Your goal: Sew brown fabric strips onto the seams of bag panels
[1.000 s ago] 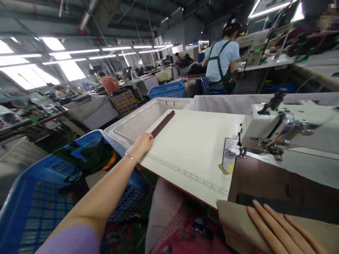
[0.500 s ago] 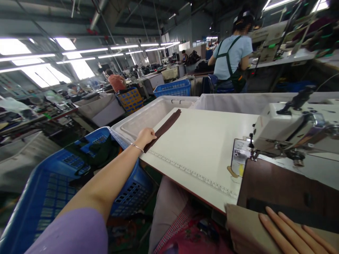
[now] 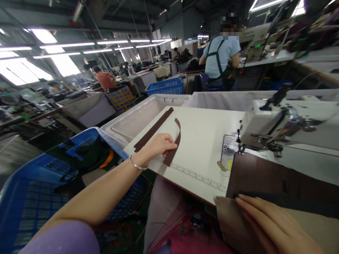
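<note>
My left hand (image 3: 162,144) pinches a narrow dark brown strip (image 3: 177,141) between thumb and fingers. The strip is raised and bowed above the white sewing table (image 3: 203,130), its near end by the printed ruler (image 3: 197,175). More brown strips (image 3: 153,129) lie close together along the table's left edge. On the right, my right hand (image 3: 275,224) rests with stretched fingers on a large brown fabric piece (image 3: 259,173) with a beige part (image 3: 317,225). That piece's far corner lies under the presser foot (image 3: 240,150) of the sewing machine (image 3: 275,120).
A blue basket (image 3: 29,197) holding dark cloth stands to the left, below table level. Pale bins (image 3: 127,121) border the table's far side. A co-worker in a light blue shirt (image 3: 221,56) sits beyond, near another blue basket (image 3: 165,86).
My left hand has lifted one brown strip off the others and carried it rightward over the table. My right hand's fingers have drawn together and shifted on the fabric. The view has turned slightly right.
</note>
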The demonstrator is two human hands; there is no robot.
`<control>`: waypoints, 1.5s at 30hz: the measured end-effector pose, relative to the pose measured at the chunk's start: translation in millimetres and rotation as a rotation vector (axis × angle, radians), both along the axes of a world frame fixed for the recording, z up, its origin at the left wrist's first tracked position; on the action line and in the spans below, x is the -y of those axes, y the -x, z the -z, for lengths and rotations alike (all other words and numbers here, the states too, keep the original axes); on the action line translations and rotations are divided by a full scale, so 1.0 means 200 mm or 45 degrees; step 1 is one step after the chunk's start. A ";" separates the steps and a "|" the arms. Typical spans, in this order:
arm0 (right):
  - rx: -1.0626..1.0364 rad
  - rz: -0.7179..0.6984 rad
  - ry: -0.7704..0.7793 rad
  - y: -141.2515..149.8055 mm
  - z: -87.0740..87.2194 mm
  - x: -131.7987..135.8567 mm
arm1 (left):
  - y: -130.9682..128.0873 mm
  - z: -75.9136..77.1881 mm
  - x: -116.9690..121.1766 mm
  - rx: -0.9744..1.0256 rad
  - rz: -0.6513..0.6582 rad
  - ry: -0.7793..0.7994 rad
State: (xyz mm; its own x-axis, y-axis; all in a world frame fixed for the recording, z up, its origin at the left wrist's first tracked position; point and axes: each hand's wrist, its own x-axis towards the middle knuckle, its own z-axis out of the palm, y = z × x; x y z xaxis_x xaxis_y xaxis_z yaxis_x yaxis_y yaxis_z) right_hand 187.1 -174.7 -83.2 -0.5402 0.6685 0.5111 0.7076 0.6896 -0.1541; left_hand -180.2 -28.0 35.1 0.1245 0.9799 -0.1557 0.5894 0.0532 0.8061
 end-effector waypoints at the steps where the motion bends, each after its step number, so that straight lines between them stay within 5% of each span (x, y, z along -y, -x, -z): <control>1: -0.043 0.016 0.087 0.09 -0.07 -0.02 | -0.12 0.00 0.09 0.054 0.076 0.045; 4: -0.369 0.114 0.254 0.35 -0.24 -0.10 | -0.39 0.01 0.40 0.391 0.402 0.389; 7: -0.707 -0.168 0.670 0.49 -0.32 -0.14 | -0.50 -0.01 0.59 0.652 0.582 0.502; 9: -0.983 -0.363 1.188 0.52 -0.34 -0.11 | -0.50 -0.04 0.58 0.714 0.691 0.316; 12: -1.414 -0.505 1.930 0.55 -0.32 -0.02 | -0.48 -0.05 0.42 0.411 1.067 -0.316; 14: -1.578 -0.492 2.208 0.56 -0.31 0.02 | -0.48 -0.01 0.31 0.068 1.378 -0.675; 16: -1.541 -0.489 2.283 0.54 -0.34 0.03 | -0.50 0.06 0.22 -0.143 1.600 -0.851; 19: -0.988 -0.471 2.023 0.44 -0.43 -0.04 | -0.54 0.17 0.11 -0.271 1.600 -1.036; 22: -0.230 0.127 1.242 0.24 -0.46 -0.20 | -0.60 0.24 -0.01 -0.429 1.383 -1.267; 24: 0.017 0.423 0.692 0.10 -0.41 -0.33 | -0.66 0.28 -0.09 -0.515 1.329 -1.372; 27: 0.164 0.342 0.324 -0.06 -0.26 -0.45 | -0.77 0.34 -0.15 -0.564 1.380 -1.410; 31: 0.233 0.226 0.261 -0.14 -0.14 -0.44 | -0.83 0.39 -0.08 -0.587 1.451 -1.307; 35: 0.226 0.225 0.286 -0.15 -0.15 -0.38 | -0.82 0.37 -0.02 -0.620 1.429 -1.179; 45: 0.260 0.260 0.341 -0.14 -0.18 -0.39 | -0.83 0.35 -0.08 -0.598 1.324 -1.150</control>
State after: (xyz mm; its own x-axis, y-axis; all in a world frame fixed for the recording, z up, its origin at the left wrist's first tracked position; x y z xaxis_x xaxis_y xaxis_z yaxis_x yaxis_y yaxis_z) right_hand 215.6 -96.9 -47.4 -0.4552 0.8678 0.1995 0.8607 0.4862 -0.1511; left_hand -14.5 -12.0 -35.2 0.9372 0.2646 0.2271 0.2581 -0.9644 0.0584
